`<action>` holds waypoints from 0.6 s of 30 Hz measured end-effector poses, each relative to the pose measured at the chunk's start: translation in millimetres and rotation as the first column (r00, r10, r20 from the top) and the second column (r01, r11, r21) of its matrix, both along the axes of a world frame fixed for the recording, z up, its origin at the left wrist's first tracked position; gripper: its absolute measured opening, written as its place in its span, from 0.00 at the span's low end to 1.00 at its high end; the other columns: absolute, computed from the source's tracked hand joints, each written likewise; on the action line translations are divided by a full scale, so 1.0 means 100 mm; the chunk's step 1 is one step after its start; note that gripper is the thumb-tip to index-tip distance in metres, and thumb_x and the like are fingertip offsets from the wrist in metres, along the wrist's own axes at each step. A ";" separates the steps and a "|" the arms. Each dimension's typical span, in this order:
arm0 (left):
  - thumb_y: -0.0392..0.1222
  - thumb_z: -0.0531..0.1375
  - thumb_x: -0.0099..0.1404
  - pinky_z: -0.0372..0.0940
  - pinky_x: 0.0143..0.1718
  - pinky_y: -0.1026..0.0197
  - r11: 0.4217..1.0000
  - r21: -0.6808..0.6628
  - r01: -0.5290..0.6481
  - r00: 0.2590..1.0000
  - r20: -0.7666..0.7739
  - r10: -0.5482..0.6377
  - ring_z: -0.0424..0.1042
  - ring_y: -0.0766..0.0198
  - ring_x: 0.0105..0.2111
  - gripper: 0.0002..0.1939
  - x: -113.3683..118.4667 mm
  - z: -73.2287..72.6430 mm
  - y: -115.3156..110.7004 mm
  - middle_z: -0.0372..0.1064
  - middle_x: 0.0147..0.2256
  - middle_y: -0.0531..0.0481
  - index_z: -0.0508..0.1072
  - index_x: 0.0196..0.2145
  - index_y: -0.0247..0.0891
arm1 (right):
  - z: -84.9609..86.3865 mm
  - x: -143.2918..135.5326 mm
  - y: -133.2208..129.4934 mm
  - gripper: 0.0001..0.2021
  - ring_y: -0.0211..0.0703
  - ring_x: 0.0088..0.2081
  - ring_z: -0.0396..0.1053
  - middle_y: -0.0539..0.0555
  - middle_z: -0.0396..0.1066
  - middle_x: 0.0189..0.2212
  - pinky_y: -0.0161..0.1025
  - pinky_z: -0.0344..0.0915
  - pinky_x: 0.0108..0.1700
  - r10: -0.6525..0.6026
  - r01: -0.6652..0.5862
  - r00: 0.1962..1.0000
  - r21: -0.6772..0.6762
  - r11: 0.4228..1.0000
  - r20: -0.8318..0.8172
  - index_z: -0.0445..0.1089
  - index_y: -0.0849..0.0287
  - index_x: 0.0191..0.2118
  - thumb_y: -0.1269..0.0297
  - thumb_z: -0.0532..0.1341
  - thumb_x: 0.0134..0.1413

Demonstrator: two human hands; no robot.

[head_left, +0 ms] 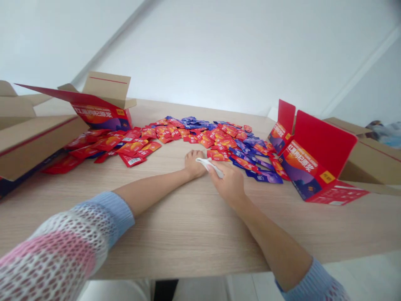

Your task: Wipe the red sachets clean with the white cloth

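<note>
A folded white tissue or cloth [205, 161] is pinched in my right hand [230, 182], between thumb and fingers. Its far end reaches to the back of my left hand [194, 164], which is low over the table with its fingers curled in. What the left hand holds, if anything, is hidden. Just beyond both hands lies a loose heap of red sachets [219, 142] with an orange fruit print, mixed with purple sachets [247, 149]. One red sachet [218, 156] lies right beside the tissue.
More red sachets [106, 142] spread to the left. An open red printed carton [102, 113] stands behind them, with a larger open box [34, 136] at the left edge. To the right stand open red cartons [308, 163]. All are on the wood-grain table [188, 230], with a white wall behind.
</note>
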State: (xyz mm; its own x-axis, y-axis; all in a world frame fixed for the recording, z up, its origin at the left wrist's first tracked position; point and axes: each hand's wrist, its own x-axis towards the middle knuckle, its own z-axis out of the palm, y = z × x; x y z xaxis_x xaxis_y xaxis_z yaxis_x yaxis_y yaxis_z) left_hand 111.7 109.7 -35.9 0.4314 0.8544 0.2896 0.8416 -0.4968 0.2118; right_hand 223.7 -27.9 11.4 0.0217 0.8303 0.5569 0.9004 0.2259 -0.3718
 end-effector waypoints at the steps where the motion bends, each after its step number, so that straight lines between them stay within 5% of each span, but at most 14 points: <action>1: 0.53 0.53 0.65 0.53 0.59 0.43 1.000 -0.007 -0.001 1.000 0.008 0.001 0.53 0.41 0.63 0.30 0.13 -0.03 0.05 0.61 0.59 0.32 0.65 0.58 0.31 | -0.01 0.01 0.02 0.17 0.43 0.47 0.73 0.52 0.77 0.47 0.36 0.65 0.50 -0.014 0.015 1.000 0.008 1.000 -0.003 0.75 0.52 0.50 0.55 0.52 0.66; 4: 0.52 0.54 0.64 0.47 0.60 0.37 0.999 -0.039 0.009 0.999 0.032 -0.008 0.49 0.39 0.65 0.32 0.36 -0.05 0.19 0.55 0.63 0.34 0.61 0.62 0.36 | -0.02 0.06 0.08 0.18 0.43 0.46 0.74 0.52 0.77 0.47 0.36 0.65 0.50 -0.063 0.064 0.998 0.023 0.998 -0.016 0.75 0.53 0.50 0.55 0.52 0.65; 8: 0.54 0.56 0.62 0.48 0.58 0.34 0.995 -0.079 0.067 0.996 0.057 -0.062 0.56 0.41 0.61 0.28 0.33 0.00 0.28 0.62 0.60 0.41 0.67 0.58 0.47 | -0.07 0.12 0.16 0.18 0.43 0.46 0.74 0.53 0.77 0.47 0.36 0.65 0.50 -0.088 0.089 0.995 0.033 0.995 -0.038 0.75 0.55 0.50 0.56 0.52 0.65; 13: 0.59 0.58 0.60 0.54 0.59 0.49 0.983 -0.056 0.177 0.980 0.097 -0.171 0.64 0.48 0.56 0.30 0.06 0.05 0.18 0.68 0.55 0.40 0.70 0.54 0.38 | -0.16 0.21 0.24 0.20 0.45 0.46 0.73 0.56 0.77 0.46 0.37 0.64 0.50 -0.203 0.206 0.978 0.065 0.977 -0.049 0.75 0.57 0.50 0.54 0.51 0.65; 18: 0.65 0.60 0.57 0.55 0.60 0.55 0.920 -0.065 0.387 0.916 0.141 -0.376 0.64 0.49 0.58 0.41 -0.47 0.04 0.01 0.66 0.58 0.35 0.67 0.59 0.30 | -0.12 0.36 0.28 0.22 0.48 0.45 0.74 0.58 0.77 0.44 0.38 0.63 0.48 -0.334 0.337 0.941 0.076 0.939 -0.046 0.75 0.59 0.49 0.54 0.49 0.65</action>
